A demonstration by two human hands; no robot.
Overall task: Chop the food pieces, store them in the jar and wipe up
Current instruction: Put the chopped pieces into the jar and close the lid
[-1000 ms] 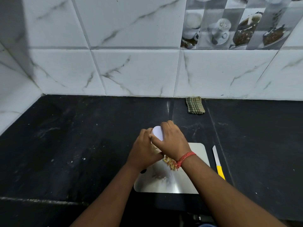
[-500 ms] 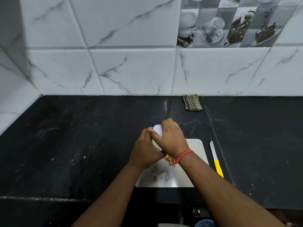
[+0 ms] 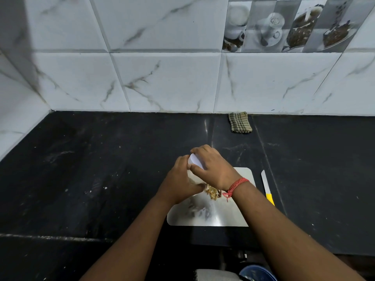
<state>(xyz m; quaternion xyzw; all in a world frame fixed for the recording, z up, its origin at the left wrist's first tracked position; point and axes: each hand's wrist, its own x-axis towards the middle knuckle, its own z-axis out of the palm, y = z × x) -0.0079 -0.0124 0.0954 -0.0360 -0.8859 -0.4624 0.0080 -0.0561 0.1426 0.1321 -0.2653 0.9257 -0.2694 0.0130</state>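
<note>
- White marble-patterned wall tiles (image 3: 166, 82): back wall behind the table, with 1 grey printed tile panel of cups and desserts (image 3: 288, 25) at upper right.
- Black stone table (image 3: 81, 169): dark, speckled surface carrying all items below.
- Pale rectangular cutting board with rounded corners (image 3: 229, 213): flat on the table, centre-right, partly covered by both forearms; faint residue marks near its middle.
- Left hand (image 3: 178, 183): above the board's far left corner, fingers curled round the side of the clear jar with white lid (image 3: 194, 160), which is held tilted on its side over the board.
- Right hand (image 3: 215, 167): laid over the top of the same jar, fingers curled round it near the lid end; a red thread wristband (image 3: 237, 185) sits on the wrist.
- Green-and-beige checked folded cloth (image 3: 240, 122): on the table against the wall, well apart from the board.
- White-bladed knife with yellow handle (image 3: 267, 187): flat on the table just beside the board's right edge, blade pointing toward the wall.
- Small heap of tan chopped food pieces (image 3: 212, 192): on the board, under the hands, at the jar's lower end; whether any lie inside the jar cannot be told.
- Blue round container (image 3: 257, 273): partly visible at the bottom edge, below the table.
</note>
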